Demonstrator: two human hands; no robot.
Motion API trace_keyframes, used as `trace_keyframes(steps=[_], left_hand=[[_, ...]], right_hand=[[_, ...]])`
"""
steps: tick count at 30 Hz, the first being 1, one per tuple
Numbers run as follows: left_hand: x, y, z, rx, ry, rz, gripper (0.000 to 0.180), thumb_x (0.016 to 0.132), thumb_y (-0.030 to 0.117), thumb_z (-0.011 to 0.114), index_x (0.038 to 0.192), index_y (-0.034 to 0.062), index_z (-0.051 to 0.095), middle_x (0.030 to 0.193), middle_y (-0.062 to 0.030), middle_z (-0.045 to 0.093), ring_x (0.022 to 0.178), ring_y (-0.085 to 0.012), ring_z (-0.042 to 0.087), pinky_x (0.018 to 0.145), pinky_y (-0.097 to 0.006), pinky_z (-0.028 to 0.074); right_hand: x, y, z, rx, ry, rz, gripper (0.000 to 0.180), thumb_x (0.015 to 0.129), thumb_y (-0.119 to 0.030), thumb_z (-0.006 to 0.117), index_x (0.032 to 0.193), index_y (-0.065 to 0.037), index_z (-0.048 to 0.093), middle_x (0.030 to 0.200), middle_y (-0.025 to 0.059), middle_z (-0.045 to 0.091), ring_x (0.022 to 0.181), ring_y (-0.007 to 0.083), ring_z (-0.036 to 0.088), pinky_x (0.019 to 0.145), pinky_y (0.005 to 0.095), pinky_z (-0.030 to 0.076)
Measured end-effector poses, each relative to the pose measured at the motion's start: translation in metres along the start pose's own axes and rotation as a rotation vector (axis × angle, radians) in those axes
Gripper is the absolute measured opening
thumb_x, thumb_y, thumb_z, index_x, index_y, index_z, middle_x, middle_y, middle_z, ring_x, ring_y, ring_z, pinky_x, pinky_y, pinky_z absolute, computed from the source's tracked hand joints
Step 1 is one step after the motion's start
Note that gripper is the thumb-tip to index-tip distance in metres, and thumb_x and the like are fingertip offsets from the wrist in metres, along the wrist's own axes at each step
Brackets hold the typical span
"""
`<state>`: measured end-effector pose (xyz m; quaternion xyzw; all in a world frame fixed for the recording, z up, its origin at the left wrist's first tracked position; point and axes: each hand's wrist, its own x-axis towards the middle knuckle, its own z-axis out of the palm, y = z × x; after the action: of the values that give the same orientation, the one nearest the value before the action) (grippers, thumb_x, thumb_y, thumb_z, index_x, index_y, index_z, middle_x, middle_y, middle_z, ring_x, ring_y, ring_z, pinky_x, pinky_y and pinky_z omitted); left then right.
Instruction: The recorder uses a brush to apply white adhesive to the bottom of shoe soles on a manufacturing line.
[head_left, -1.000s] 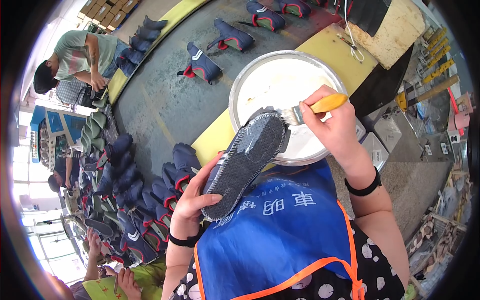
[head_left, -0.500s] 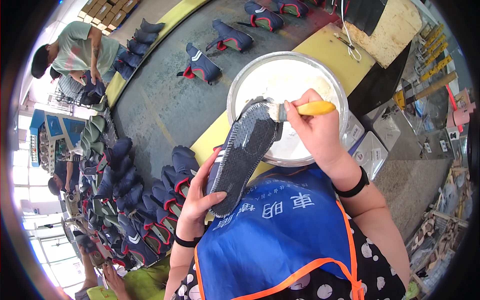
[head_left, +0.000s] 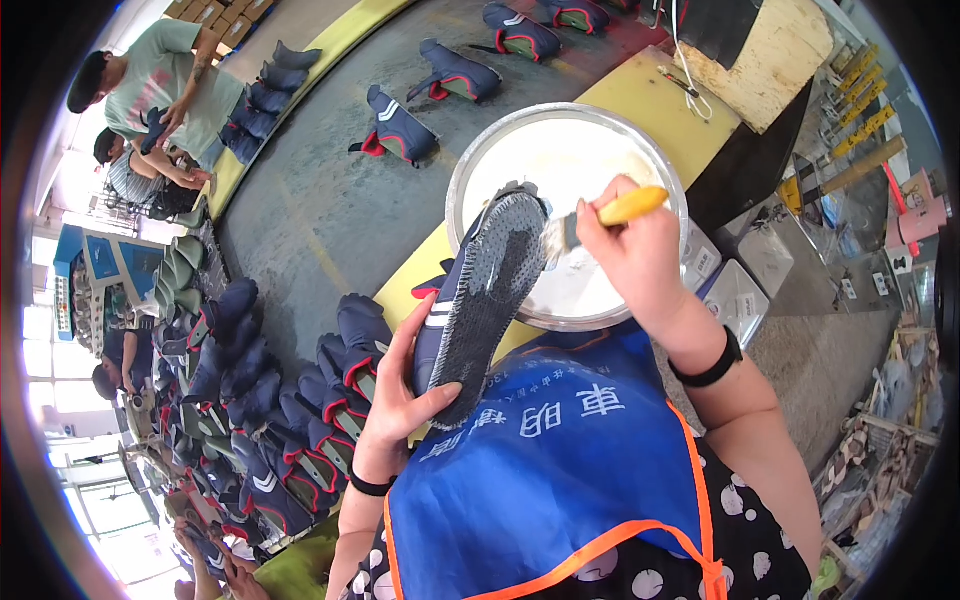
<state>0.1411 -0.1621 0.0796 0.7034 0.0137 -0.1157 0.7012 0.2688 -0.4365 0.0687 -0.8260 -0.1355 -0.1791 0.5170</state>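
My left hand [head_left: 408, 385] grips a navy shoe upper [head_left: 484, 285] by its heel end, with the dark, stitched-edge underside turned up toward me. The toe end tilts out over the rim of a round metal basin [head_left: 456, 190] that holds white liquid. In my right hand [head_left: 640, 262] is a brush [head_left: 630, 206] with a yellow handle, fingers closed round it. Its pale bristles are at the shoe's edge near the toe; whether they touch is hard to tell. Part of the underside looks darker and wet.
Several navy shoe uppers [head_left: 402, 125] with red lining stand along the grey belt [head_left: 300, 200]. More uppers [head_left: 250, 380] are heaped at my left. A person [head_left: 165, 95] works across the belt at the far left. Clear plastic boxes [head_left: 738, 300] lie right of the basin.
The brush has shifted slightly down along the shoe's right edge near the toe. The shoe has turned a little more upright in my left hand, showing more of its navy side.
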Motion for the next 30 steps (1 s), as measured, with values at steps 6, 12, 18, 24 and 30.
trace_keyframes(steps=[6,12,18,24,30], left_hand=[[-0.003,0.004,-0.005,-0.088,-0.070,-0.047,0.100,0.067,0.011,0.076,0.156,-0.0008,0.033,0.151,-0.0186,0.046,0.141,-0.0283,0.046,0.119,-0.038,0.029],[-0.005,0.010,-0.006,-0.499,-0.062,-0.275,0.102,0.065,0.016,0.070,0.156,-0.0047,0.030,0.156,-0.0215,0.042,0.145,-0.0323,0.042,0.122,-0.041,0.028],[-0.006,0.014,-0.009,-0.474,-0.068,-0.252,0.100,0.066,0.014,0.068,0.156,-0.0046,0.030,0.157,-0.0218,0.040,0.145,-0.0326,0.042,0.121,-0.041,0.029],[-0.008,0.016,-0.014,-0.365,-0.027,-0.176,0.099,0.067,0.016,0.071,0.156,-0.0037,0.032,0.155,-0.0202,0.042,0.143,-0.0306,0.044,0.121,-0.040,0.030],[-0.006,0.015,-0.020,-0.335,-0.066,-0.122,0.098,0.068,0.014,0.072,0.156,-0.0030,0.032,0.155,-0.0200,0.043,0.143,-0.0298,0.045,0.120,-0.039,0.030]], right_hand=[[0.037,0.011,-0.006,0.130,0.009,-0.368,0.016,0.088,-0.006,0.075,0.085,-0.005,0.059,0.072,0.0075,0.062,0.059,0.0220,0.061,0.056,0.0314,0.047],[0.045,-0.008,-0.019,0.333,-0.252,-0.522,0.015,0.083,-0.003,0.079,0.097,-0.002,0.073,0.087,0.0086,0.067,0.078,0.0216,0.064,0.069,0.0321,0.050],[0.050,-0.002,-0.021,0.292,-0.344,-0.414,0.014,0.082,-0.005,0.078,0.096,-0.005,0.076,0.089,0.0074,0.069,0.083,0.0221,0.066,0.073,0.0310,0.051],[0.042,-0.002,-0.032,0.021,-0.181,-0.087,0.010,0.086,-0.012,0.076,0.092,-0.005,0.073,0.084,0.0064,0.068,0.076,0.0233,0.067,0.068,0.0310,0.051],[0.029,-0.019,-0.008,0.110,-0.181,-0.120,0.007,0.086,-0.009,0.073,0.087,-0.006,0.066,0.078,0.0081,0.065,0.067,0.0240,0.064,0.061,0.0326,0.048]])
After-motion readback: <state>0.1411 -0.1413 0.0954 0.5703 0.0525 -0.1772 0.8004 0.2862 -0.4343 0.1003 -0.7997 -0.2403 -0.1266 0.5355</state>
